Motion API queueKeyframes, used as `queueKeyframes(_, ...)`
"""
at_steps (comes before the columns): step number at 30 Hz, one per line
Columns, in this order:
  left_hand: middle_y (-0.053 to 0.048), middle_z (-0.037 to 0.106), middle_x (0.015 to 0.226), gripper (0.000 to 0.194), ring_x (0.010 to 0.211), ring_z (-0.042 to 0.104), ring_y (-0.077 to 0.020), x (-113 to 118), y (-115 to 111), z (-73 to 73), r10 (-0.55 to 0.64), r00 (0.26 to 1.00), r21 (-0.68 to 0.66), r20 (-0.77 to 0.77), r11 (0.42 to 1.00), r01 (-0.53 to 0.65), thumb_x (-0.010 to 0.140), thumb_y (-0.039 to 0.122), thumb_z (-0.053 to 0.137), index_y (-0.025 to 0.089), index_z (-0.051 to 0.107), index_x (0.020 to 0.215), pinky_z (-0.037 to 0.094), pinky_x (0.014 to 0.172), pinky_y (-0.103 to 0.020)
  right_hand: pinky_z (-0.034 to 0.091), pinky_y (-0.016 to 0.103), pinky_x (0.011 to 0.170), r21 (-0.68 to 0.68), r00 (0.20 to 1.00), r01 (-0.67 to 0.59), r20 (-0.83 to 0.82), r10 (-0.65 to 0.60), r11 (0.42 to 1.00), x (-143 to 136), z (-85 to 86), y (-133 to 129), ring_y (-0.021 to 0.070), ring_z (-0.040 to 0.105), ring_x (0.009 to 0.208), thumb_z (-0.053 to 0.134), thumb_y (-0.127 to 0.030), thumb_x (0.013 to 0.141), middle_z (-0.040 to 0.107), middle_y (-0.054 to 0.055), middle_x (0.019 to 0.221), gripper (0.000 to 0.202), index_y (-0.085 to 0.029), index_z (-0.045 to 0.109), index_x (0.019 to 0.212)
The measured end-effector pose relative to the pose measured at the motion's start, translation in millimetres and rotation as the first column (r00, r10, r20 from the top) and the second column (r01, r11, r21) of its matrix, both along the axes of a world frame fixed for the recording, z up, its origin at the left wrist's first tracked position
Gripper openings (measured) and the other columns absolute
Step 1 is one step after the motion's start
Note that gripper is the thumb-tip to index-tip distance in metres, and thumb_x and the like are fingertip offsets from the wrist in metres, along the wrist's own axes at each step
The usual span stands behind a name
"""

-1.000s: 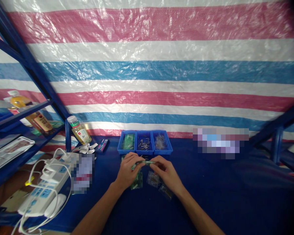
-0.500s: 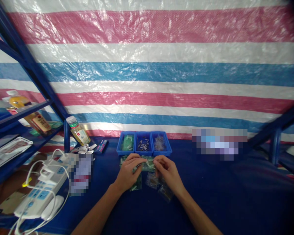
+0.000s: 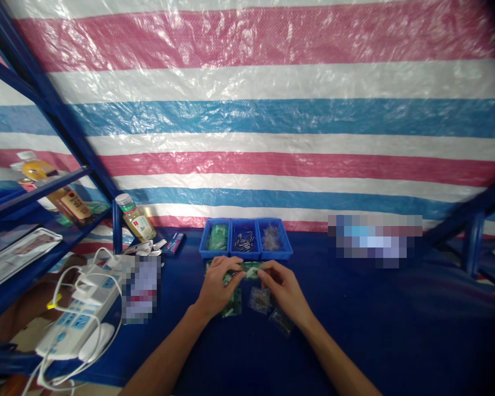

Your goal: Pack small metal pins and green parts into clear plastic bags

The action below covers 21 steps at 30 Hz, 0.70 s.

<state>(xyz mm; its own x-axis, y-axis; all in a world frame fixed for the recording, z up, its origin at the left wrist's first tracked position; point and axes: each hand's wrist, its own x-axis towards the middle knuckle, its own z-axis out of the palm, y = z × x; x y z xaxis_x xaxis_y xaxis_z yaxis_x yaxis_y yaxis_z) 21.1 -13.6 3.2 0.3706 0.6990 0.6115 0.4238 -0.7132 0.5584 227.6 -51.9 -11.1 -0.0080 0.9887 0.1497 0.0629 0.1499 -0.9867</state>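
My left hand (image 3: 219, 283) is closed, fingers curled and thumb pressed in; small metal-looking bits show between them, too small to name. My right hand (image 3: 284, 286) pinches at the edge of a small whitish piece (image 3: 251, 272), which lies between both hands over green packets (image 3: 247, 265). Another green packet (image 3: 232, 305) is below my left hand. Near my right hand lie a clear bag (image 3: 259, 300) with brownish small parts and a darker bag (image 3: 281, 321). Just beyond stand three joined blue bins (image 3: 245, 256), holding green packets, metal pins and clear plastic pieces.
At left are a white power strip (image 3: 72, 324) with tangled cables, a drink bottle (image 3: 137, 219), a small dark box (image 3: 174, 243) and a shelf frame (image 3: 117, 228). A blurred item (image 3: 142, 289) lies near the strip, another (image 3: 371, 239) at the far right. A striped sheet (image 3: 272, 126) hangs behind.
The view has shifted slightly, so things sit a little further right. My left fingers have curled down and drawn closer to the whitish piece; my right hand keeps its pinch beside it.
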Motion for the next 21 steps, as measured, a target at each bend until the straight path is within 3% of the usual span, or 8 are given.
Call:
queueKeyframes(3, -0.007, 0.075, 0.107, 0.011, 0.1, 0.066, -0.022, -0.1, -0.9, -0.4, -0.002, 1.0, -0.027, -0.01, 1.0, 0.002, 0.096, 0.026, 0.063, 0.02, 0.071, 0.102, 0.051, 0.095, -0.042, 0.038, 0.026, 0.055, -0.048, 0.996, -0.024, -0.09, 0.019, 0.999, -1.3, -2.0, 0.4, 0.0143, 0.052, 0.056, 0.068, -0.05, 0.089, 0.056, -0.004, 0.066, 0.032, -0.022, 0.058, 0.1)
queueKeyframes(6, -0.009, 0.075, 0.109, 0.021, 0.101, 0.066, -0.0223, -1.0, -1.7, 1.8, -0.032, 0.999, -0.044, -0.013, 0.999, 0.032, 0.098, 0.025, 0.058, 0.021, 0.07, 0.114, 0.053, 0.093, -0.041, 0.036, 0.024, 0.05, -0.076, 0.981, -0.012, -0.193, -0.002, 0.997, -2.8, -3.4, 0.5, 0.0135, 0.052, 0.052, 0.073, -0.052, 0.084, 0.059, -0.005, 0.069, 0.046, -0.026, 0.048, 0.114)
queueKeyframes(10, -0.009, 0.074, 0.112, 0.03, 0.106, 0.065, -0.0228, -1.9, -0.6, 2.1, -0.056, 0.998, -0.046, -0.029, 0.997, 0.055, 0.099, 0.021, 0.054, 0.021, 0.066, 0.127, 0.053, 0.097, -0.042, 0.034, 0.023, 0.047, -0.064, 0.978, 0.011, -0.209, -0.024, 0.998, -1.3, 0.4, 0.0, 0.0124, 0.05, 0.049, 0.073, -0.054, 0.084, 0.057, -0.006, 0.066, 0.047, -0.026, 0.049, 0.112)
queueKeyframes(16, -0.008, 0.073, 0.096, 0.015, 0.096, 0.063, -0.0221, -1.3, 1.0, 1.4, -0.091, 0.994, -0.044, -0.055, 0.995, 0.088, 0.096, 0.023, 0.062, 0.02, 0.073, 0.105, 0.053, 0.089, -0.039, 0.034, 0.027, 0.048, -0.059, 0.994, 0.026, -0.102, -0.032, 0.998, 3.0, 2.2, 1.0, 0.0165, 0.054, 0.05, 0.061, -0.06, 0.09, 0.063, 0.001, 0.061, 0.043, -0.019, 0.067, 0.102)
queueKeyframes(21, -0.007, 0.07, 0.089, 0.012, 0.089, 0.061, -0.0203, -1.7, 0.1, 6.7, -0.07, 0.996, -0.039, -0.06, 0.997, 0.067, 0.096, 0.025, 0.063, 0.019, 0.073, 0.096, 0.05, 0.086, -0.037, 0.038, 0.027, 0.052, -0.045, 0.99, -0.006, -0.139, 0.0, 0.999, 1.4, 0.7, 1.3, 0.0177, 0.06, 0.06, 0.065, -0.053, 0.089, 0.072, 0.005, 0.084, 0.038, -0.02, 0.069, 0.106)
